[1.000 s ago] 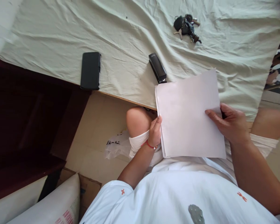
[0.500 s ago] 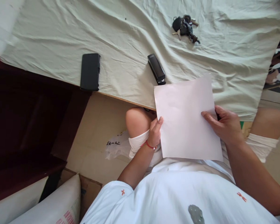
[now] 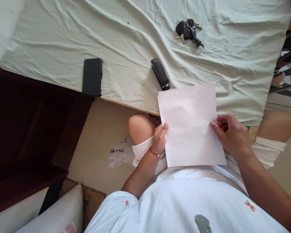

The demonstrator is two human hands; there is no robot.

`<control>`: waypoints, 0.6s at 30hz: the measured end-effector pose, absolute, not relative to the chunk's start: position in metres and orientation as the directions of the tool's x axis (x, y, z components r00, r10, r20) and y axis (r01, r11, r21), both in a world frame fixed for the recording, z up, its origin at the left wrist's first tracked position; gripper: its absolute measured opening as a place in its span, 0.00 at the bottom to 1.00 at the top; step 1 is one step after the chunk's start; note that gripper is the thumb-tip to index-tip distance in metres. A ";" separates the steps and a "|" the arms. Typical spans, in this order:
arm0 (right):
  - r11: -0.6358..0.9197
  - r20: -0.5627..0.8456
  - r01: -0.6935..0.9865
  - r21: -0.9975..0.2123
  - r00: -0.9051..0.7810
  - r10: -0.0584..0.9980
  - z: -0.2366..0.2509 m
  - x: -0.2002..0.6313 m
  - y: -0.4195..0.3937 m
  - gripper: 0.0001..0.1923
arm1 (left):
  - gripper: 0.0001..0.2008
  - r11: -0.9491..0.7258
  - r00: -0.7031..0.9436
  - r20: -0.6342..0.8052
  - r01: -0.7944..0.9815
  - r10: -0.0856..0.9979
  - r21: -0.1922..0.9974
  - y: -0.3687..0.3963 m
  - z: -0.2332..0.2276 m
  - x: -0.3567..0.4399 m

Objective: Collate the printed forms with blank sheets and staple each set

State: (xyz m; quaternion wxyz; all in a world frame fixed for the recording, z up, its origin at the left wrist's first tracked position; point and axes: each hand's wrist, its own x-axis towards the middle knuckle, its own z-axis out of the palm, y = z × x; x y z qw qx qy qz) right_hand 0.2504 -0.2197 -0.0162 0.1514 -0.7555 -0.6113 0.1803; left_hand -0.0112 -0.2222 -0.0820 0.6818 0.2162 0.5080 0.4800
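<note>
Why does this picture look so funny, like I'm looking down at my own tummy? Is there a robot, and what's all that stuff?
There's no robot here, just a person using two bare hands. The camera is worn on their head and looks forward and down, so you see their white shirt and knees, almost as if they were yours.

The left hand, with a red bracelet on its wrist, and the right hand hold white paper by its sides. I can't tell how many sheets there are.

Ahead is a surface covered by a pale green cloth. On it lie a black stapler close to the paper's far edge, a bunch of keys farther away, and a flat black thing on the left, perhaps a phone.
</note>
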 end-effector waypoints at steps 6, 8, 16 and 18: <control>-0.108 -0.139 0.917 -0.385 0.058 0.989 -0.002 0.265 -0.253 0.21 | 0.22 0.461 0.045 -0.486 -0.405 0.873 0.790 -0.226 -0.078 -0.018; -0.123 -0.182 0.910 -0.395 0.054 0.982 0.000 0.267 -0.261 0.23 | 0.22 0.469 0.035 -0.494 -0.378 0.869 0.799 -0.227 -0.076 -0.020; -0.642 -0.655 0.130 -0.756 -0.165 0.738 -0.027 0.269 -0.276 0.26 | 0.24 0.528 0.044 -0.549 -0.342 0.835 0.777 -0.235 -0.055 -0.018; -0.710 -0.682 -0.121 -0.694 -0.207 0.701 -0.029 0.266 -0.275 0.28 | 0.24 0.533 0.011 -0.560 -0.322 0.828 0.782 -0.237 -0.049 -0.015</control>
